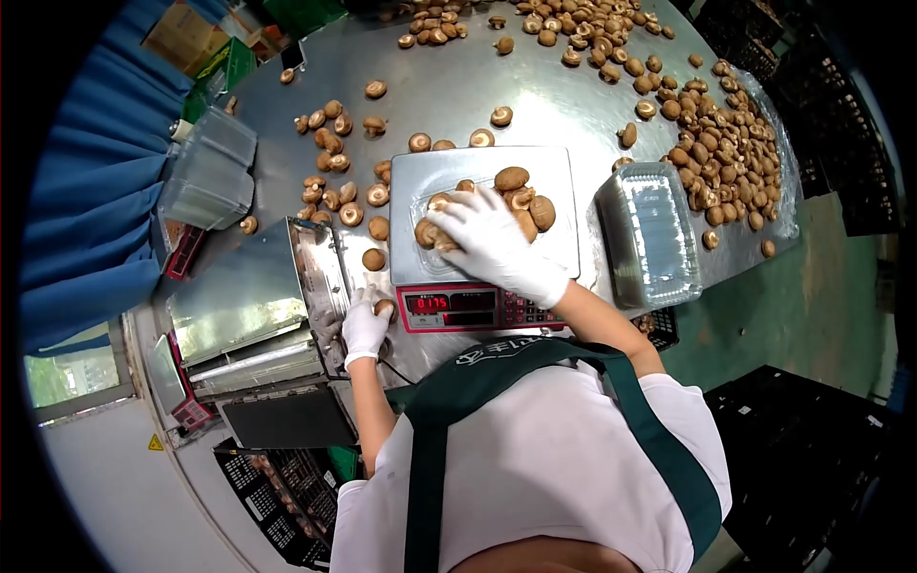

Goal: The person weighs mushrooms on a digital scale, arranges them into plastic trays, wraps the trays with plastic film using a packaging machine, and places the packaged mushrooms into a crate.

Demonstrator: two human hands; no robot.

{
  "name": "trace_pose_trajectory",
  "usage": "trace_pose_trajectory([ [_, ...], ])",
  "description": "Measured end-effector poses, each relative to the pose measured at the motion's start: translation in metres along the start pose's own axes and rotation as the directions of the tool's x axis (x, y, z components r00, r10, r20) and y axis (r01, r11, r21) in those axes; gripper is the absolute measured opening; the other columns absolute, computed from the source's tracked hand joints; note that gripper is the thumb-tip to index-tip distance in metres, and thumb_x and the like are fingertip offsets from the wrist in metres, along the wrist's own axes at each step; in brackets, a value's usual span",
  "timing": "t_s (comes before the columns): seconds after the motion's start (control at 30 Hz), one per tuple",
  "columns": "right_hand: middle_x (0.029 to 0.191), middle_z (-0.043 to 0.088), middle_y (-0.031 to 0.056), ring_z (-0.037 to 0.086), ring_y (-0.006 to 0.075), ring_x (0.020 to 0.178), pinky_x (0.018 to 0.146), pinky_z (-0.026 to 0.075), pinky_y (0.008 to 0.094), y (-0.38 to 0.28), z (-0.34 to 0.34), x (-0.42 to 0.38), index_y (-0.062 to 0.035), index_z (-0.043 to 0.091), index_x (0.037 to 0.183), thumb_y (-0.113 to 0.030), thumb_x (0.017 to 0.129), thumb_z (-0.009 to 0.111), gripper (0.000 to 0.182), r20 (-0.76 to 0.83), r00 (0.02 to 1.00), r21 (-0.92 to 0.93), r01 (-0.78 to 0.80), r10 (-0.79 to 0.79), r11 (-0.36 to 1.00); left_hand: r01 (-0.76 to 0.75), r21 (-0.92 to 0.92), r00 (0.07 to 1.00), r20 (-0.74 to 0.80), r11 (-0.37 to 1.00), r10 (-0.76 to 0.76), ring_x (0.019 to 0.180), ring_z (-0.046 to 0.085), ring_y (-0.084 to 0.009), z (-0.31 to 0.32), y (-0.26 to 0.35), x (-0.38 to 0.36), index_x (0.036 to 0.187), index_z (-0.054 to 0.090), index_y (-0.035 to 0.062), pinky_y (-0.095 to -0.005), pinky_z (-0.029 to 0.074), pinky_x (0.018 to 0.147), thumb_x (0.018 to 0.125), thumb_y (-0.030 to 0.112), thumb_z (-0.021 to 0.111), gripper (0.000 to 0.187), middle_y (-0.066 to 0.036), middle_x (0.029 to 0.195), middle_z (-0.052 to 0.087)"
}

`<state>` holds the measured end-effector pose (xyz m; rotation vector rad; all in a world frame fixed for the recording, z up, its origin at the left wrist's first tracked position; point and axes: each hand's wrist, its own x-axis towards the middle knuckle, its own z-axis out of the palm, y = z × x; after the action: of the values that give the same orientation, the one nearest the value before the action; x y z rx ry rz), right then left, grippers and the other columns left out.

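A digital scale [451, 304] with a red front reads 0.175. On its metal plate lies a clear plastic tray holding several brown shiitake mushrooms [543, 212]. My right hand [497, 244], in a white glove, reaches over the tray. Its fingers are bent around a mushroom [425, 232] at the tray's left side; the fingertips are partly hidden. My left hand [365, 327], gloved too, is low beside the scale's left front corner. Its fingers close on a single mushroom [385, 308]. Another loose mushroom [373, 259] lies just beyond that hand on the metal table.
Right of the scale stands a stack of clear trays [651, 234]. A large mushroom heap [721, 148] covers the table's right side, and more are scattered behind. To the left are a metal wrapping machine [244, 306] and more clear trays [212, 162]. Black crates [802, 458] stand lower right.
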<state>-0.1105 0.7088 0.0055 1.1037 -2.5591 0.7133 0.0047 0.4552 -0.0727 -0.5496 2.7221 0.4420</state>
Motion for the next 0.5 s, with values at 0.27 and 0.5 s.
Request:
trace_pose_trajectory([
  [0.27,0.128,0.051,0.0168,0.051,0.0296,0.116,0.098,0.041,0.0349,0.078,-0.069,-0.041,-0.0062,0.05,0.126,-0.009,0.076,0.065,0.052,-0.223,0.873,0.12,-0.416,0.433,0.901,-0.362,-0.489,0.886,-0.444,0.794,0.13,0.11,0.055,-0.029,-0.045,0.064,-0.012,0.11,0.06,0.0012,-0.0354,0.044,0.094,0.082,0.009,0.062,0.029,-0.015,0.12,0.056],
  [0.5,0.141,0.036,0.0199,0.031,0.0307,0.134,0.108,0.028,0.0356,0.098,-0.044,-0.064,-0.0089,0.038,0.138,-0.033,0.095,0.045,0.05,0.078,0.912,0.384,-0.401,0.403,0.832,-0.682,-0.109,0.619,-0.612,0.723,0.492,0.104,0.053,-0.0319,-0.013,0.119,0.009,0.117,0.056,0.0029,-0.0376,0.042,0.091,0.079,0.008,0.065,0.039,-0.017,0.111,0.058],
])
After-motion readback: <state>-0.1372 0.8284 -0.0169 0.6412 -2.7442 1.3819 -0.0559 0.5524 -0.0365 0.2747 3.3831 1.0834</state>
